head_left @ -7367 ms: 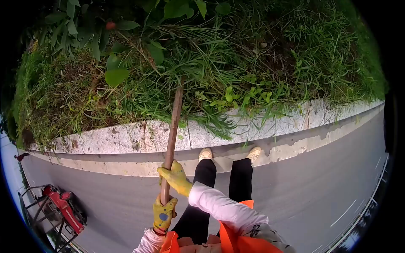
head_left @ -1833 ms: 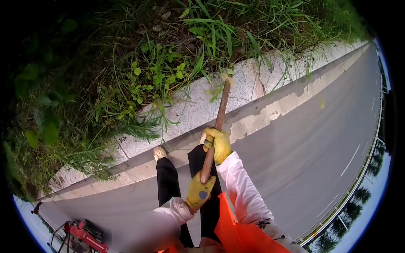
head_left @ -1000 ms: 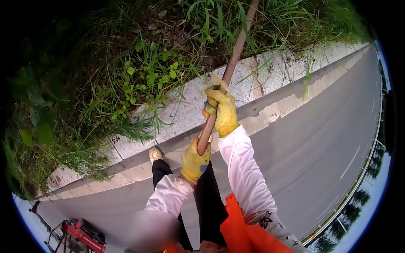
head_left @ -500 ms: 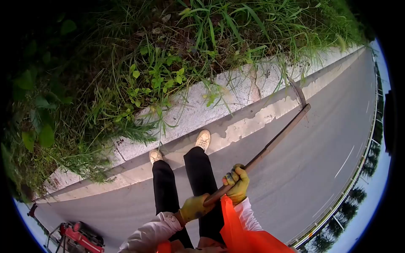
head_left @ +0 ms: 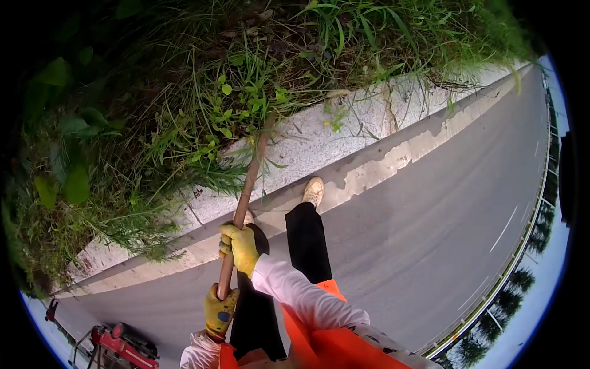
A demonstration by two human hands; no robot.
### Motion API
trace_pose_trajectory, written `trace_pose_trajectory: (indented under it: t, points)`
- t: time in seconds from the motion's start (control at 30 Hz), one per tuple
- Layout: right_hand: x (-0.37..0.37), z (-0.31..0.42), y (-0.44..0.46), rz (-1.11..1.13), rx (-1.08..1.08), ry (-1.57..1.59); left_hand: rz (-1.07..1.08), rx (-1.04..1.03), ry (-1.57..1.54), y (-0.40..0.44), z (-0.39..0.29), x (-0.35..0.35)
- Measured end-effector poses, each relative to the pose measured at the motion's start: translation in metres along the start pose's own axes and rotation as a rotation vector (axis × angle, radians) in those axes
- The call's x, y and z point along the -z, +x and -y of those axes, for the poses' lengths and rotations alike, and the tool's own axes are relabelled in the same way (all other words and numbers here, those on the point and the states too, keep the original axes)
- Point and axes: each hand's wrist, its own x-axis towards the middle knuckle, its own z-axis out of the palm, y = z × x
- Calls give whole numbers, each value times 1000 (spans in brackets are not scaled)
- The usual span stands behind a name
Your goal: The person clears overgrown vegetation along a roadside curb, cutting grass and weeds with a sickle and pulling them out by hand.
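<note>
Both hands wear yellow gloves and grip a long brown wooden handle (head_left: 251, 178). My left hand (head_left: 220, 312), with a blue spot on its glove, is wrapped round the handle's lower end. Higher up the shaft, my right hand (head_left: 241, 246) is closed round it, near my left shoe. The handle slants up over the pale stone kerb (head_left: 307, 144), and its far end reaches the edge of the grass and weeds (head_left: 246, 92). Whatever is fixed to that end is hidden in the plants.
Grey road (head_left: 424, 246) lies below and right of the kerb. A red vehicle (head_left: 123, 347) with a dark frame stands at the lower left. Broad leaves (head_left: 77, 181) hang at the left. My right shoe (head_left: 313, 189) is beside the kerb. A roadside barrier runs along the far right.
The handle has swung from the road at the right over to the weeds at the left. Both hands moved left with it and kept their grip. The curved metal blade seen half a second ago is hidden.
</note>
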Motion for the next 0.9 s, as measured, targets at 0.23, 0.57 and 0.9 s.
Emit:
trace_pose_trajectory:
  t: [0.23,0.57,0.9]
  points:
    - [-90,-116,-47,255,-98,-434,-346,90,-611,-72,63,37]
    - [32,-3,-92,-170,360,22,253,-466,227,-22,27,2]
    - [25,-44,-80,-154,440,4,661,-367,-277,23,84,49]
